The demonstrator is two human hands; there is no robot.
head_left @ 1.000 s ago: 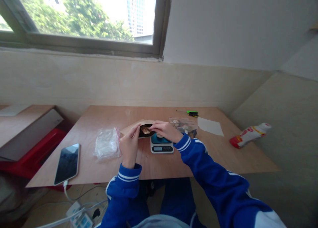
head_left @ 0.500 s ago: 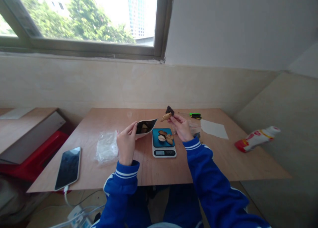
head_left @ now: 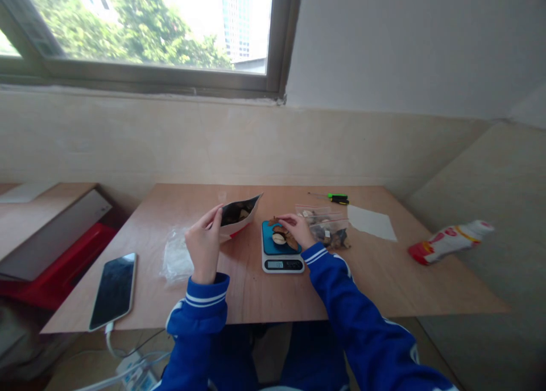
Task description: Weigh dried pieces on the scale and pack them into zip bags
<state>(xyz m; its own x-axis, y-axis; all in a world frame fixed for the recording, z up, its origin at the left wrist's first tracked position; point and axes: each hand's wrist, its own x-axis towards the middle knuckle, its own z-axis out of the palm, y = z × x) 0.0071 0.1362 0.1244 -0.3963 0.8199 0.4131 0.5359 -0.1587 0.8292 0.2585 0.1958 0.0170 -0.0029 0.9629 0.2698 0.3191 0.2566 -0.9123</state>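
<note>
Tabletop (head_left: 264, 294) is carrying a pouch (head_left: 237, 215), gripped open and tilted by the left hand (head_left: 203, 244); contents risk spilling. Right hand (head_left: 297, 230), raised half a second ago, is now lowering pinched pieces onto the scale (head_left: 281, 252), whose small platform could shed them.

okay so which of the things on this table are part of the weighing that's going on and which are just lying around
In use:
left hand holding the open pouch
right hand over the pieces on the small scale
clear bags of pieces

Lying about:
phone
empty plastic bag
green screwdriver
paper sheet
red-and-white bottle
</note>
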